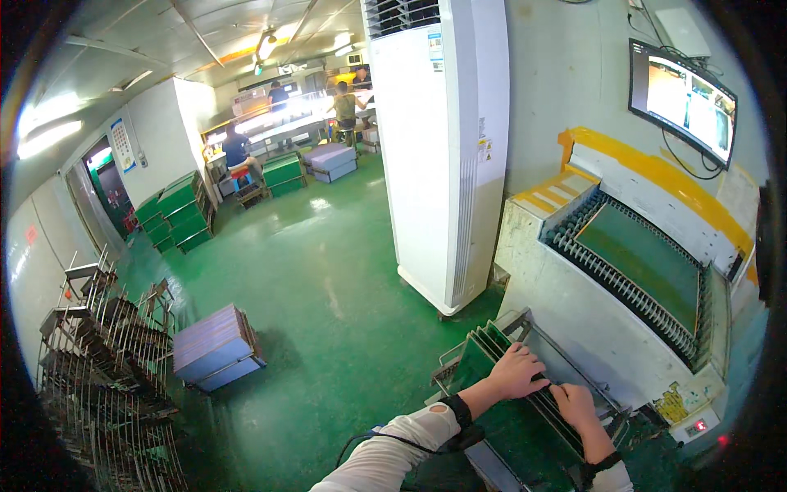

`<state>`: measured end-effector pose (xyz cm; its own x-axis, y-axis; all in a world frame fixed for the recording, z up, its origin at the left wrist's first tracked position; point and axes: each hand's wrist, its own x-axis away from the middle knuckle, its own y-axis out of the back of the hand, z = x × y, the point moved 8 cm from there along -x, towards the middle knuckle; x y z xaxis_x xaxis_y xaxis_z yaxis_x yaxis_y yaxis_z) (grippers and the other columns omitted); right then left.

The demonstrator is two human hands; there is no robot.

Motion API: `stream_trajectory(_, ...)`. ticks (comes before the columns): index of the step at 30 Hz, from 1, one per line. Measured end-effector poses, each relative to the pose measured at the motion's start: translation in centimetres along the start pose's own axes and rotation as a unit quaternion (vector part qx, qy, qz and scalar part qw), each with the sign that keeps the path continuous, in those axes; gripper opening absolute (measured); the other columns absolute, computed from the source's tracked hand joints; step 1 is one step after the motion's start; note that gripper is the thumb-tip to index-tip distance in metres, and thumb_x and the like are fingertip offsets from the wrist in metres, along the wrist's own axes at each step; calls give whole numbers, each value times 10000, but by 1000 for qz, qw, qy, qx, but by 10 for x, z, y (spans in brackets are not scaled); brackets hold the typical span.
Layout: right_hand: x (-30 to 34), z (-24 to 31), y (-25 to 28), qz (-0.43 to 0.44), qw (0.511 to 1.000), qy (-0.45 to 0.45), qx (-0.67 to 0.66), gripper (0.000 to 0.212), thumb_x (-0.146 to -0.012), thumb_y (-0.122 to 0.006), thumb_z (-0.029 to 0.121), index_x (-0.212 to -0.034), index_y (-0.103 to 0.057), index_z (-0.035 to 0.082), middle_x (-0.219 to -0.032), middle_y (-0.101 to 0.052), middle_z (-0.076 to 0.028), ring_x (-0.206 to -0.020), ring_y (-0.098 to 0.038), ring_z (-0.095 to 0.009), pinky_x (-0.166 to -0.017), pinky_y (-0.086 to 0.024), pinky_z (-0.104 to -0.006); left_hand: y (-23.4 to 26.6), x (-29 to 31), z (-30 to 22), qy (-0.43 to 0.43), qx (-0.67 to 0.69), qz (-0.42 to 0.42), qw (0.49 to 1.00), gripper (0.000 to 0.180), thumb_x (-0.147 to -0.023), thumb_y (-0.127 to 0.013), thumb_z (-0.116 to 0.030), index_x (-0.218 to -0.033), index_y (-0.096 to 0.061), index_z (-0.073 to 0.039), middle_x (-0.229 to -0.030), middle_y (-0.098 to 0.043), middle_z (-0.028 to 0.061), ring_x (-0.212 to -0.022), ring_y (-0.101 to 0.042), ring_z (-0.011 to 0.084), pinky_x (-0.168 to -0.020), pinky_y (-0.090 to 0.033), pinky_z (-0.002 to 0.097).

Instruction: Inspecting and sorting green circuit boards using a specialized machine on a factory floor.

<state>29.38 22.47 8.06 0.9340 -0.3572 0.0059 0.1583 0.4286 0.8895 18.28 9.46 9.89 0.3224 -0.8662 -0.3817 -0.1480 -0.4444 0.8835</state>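
Below me a metal rack [611, 392] holds several thin green boards [474, 361] standing on edge, side by side. My left hand [518, 371] is closed over the upper edges of these boards, its fingers bent downward. Close beside it, my right hand [575, 405] is closed on the same row of edges, thumb toward the left hand. Just how many boards lie between the fingers is hidden. To the right, a flat green panel [643, 258] lies on the rollers of a conveyor machine [602, 283].
A tall white air conditioner [426, 164] stands ahead. Metal racks [106, 369] are stacked at left, near a grey-purple block of panels [215, 348] on the floor. A screen [683, 102] hangs on the right wall. People [238, 149] work at a far lit bench beside green stacks [184, 211].
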Motion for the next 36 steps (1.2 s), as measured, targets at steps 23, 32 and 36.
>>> stream_trajectory(23,-1,-2,-2,-30,999,24,-16,485,-976,-618,432,-805,-704,-13,-809,-671,-277,-798,-668,-476,-741,-514,-552,-1,1,1,1,12,-17,1000,378,-948,-623,-487,-1077,-735,-151,-1004,-683,64,-1067,-585,284,-1053,-384,466)
stream_trajectory(32,-2,-6,-4,-29,999,14,-11,483,-969,-627,422,-771,-685,-14,-796,-661,-277,-773,-659,-475,-711,-501,-551,1,1,0,0,18,-26,999,361,-938,-640,-481,-1032,-737,-146,-981,-680,67,-1051,-584,284,-1047,-386,466)
stream_trajectory(36,-2,-8,-5,-38,999,19,-11,485,-965,-638,423,-753,-675,-13,-778,-654,-277,-754,-654,-477,-694,-500,-551,0,1,0,2,19,-17,1000,367,-938,-638,-481,-1030,-737,-140,-976,-681,71,-1044,-583,285,-1039,-388,468)
